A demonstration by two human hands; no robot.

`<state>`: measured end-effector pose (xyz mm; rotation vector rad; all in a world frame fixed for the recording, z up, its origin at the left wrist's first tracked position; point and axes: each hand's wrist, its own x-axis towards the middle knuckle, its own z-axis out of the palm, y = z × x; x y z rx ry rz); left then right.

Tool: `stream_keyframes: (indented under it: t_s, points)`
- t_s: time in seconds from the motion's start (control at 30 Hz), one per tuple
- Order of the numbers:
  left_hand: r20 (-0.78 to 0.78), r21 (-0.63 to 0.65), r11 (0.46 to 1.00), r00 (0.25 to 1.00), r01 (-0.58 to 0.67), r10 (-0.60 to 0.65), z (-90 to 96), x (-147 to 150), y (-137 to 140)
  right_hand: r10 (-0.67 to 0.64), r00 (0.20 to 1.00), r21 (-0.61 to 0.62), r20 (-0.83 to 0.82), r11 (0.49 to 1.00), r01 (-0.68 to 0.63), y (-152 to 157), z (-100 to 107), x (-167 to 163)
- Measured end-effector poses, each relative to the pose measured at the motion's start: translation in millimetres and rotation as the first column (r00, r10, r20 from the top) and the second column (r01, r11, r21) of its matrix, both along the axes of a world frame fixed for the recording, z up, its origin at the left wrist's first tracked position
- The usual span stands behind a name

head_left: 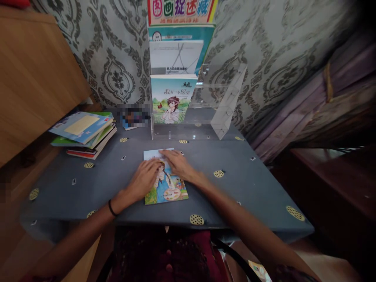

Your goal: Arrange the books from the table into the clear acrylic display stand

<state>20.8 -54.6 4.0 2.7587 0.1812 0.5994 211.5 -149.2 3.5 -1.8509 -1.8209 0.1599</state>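
Note:
A thin picture-covered book point(166, 192) lies flat on the table in front of me, its cover showing a figure with braids and a paint palette. My left hand point(145, 174) rests on the book's left side, fingers laid flat over the cover. Across its upper right part lies my right hand point(178, 164), fingers stretched out toward the top edge. Both hands touch the cover, and neither grips it. Part of the title is hidden under the fingers.
Behind the book stands a clear acrylic rack point(229, 102) with several books on its left side, the lowest a green-blue book point(173, 100). A stack of books point(85, 131) sits at the left. The patterned tablecloth point(249, 199) covers the table; a wooden cabinet point(38, 78) rises at far left.

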Motion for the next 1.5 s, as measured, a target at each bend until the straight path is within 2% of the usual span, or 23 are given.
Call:
stream_keyframes:
  t_s: [0.07, 0.13, 0.2, 0.3, 0.57, 0.7, 0.9, 1.0, 1.07, 1.23, 1.33, 1.5]
  points:
    - [0.016, 0.03, 0.992, 0.993, -0.121, 0.12, -6.9, -1, 16, 0.1, 0.995, -0.002, 0.026, 0.995, -0.1, 15, 4, -18]
    - [0.028, 0.033, 0.986, 0.986, -0.164, 0.163, -12.1, -2, 28, 0.151, 0.988, 0.004, 0.034, 0.989, -0.151, 30, 6, -32]
    - [0.045, 0.033, 0.985, 0.985, -0.168, 0.167, -15.9, -4, 35, 0.145, 0.989, 0.012, 0.032, 0.989, -0.146, 42, 6, -39]
    - [0.054, 0.054, 0.985, 0.985, -0.165, 0.162, -19.1, -7, 38, 0.092, 0.995, 0.012, 0.041, 0.996, -0.093, 48, -1, -32]
    - [0.001, 0.058, 0.985, 0.986, -0.164, 0.164, -19.5, -8, 43, -0.045, 0.998, -0.025, -0.046, 0.999, 0.044, 5, -23, 27]
    - [-0.003, 0.053, 0.991, 0.992, -0.126, 0.127, -14.8, -18, 39, -0.056, 0.997, -0.03, -0.048, 0.998, 0.055, -7, -22, 31]
    - [-0.002, 0.004, 1.0, 1.0, -0.016, 0.016, 2.0, -52, 12, -0.084, 0.995, -0.088, 0.054, 0.992, 0.089, -6, -10, 23]
    - [0.013, -0.067, 0.998, 1.0, 0.005, -0.004, 11.1, -58, 8, -0.134, 0.98, -0.117, 0.144, 0.982, 0.151, -2, 0, 7]
    - [0.008, -0.122, 0.992, 1.0, -0.005, 0.006, 16.7, -56, 13, -0.143, 0.974, -0.129, 0.176, 0.977, 0.167, 4, 5, -16]
    - [-0.024, -0.206, 0.978, 0.999, -0.037, 0.033, 21.7, -49, 26, -0.061, 0.989, -0.107, 0.134, 0.991, 0.076, 10, 5, -93]
    - [0.009, -0.188, 0.982, 1.0, 0.003, -0.001, 16.8, -51, 27, -0.105, 0.982, -0.091, 0.157, 0.989, 0.12, 2, 3, -119]
    - [0.021, -0.061, 0.996, 0.998, 0.067, -0.066, 8.7, -56, 25, -0.107, 0.981, -0.047, 0.164, 0.992, 0.117, -26, 3, -124]
